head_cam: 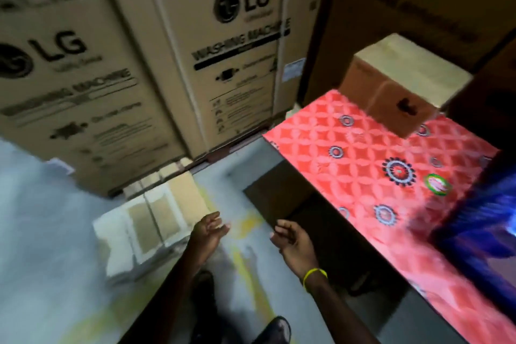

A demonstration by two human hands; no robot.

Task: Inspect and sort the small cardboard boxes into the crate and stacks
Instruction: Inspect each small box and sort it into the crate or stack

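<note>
Both hands hang empty above the floor (pixel 42 232): left hand (pixel 208 232) with palm turned inward and fingers loosely spread, right hand (pixel 291 240) with fingers half curled around nothing, a yellow band (pixel 315 276) on its wrist. Just beyond the left hand, a row of small boxes (pixel 156 212) lies on the floor, packed side by side and touching, running back toward the cartons; their pale faces are blurred, so flaps and seams cannot be read. Judged by size and material, each box should be light and stiff but crushable at the walls, best taken across two opposite faces near the corners. To the right stands a table (pixel 363 153) under a red patterned cloth, with a dark blue shape (pixel 480 220) at its near edge, too smeared to identify; no crate or its contents can be made out. At the table's far end rests one closed brown box (pixel 396 84), flaps shut, contents hidden. Behind everything rise large washing-machine cartons (pixel 229 45), standing upright on the floor.
</note>
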